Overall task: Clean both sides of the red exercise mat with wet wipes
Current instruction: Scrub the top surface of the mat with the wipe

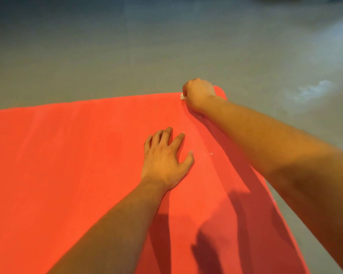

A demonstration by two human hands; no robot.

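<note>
red mat [67,165] flat on the grey floor [127,56], running off frame at 9 and 6 o'clock, so its long axis is hard to call. left hand [164,157] is spread, palm down on the mat near centre. at 1 o'clock from it, right hand [199,93] is fisted round a white wipe [182,96] at the far right corner. open mat lies toward 9 o'clock, likely the next sweep. the wipe is mostly hidden.

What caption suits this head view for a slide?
Right hand grips a white wipe at the far corner of the red mat; left hand rests spread on it.
</note>
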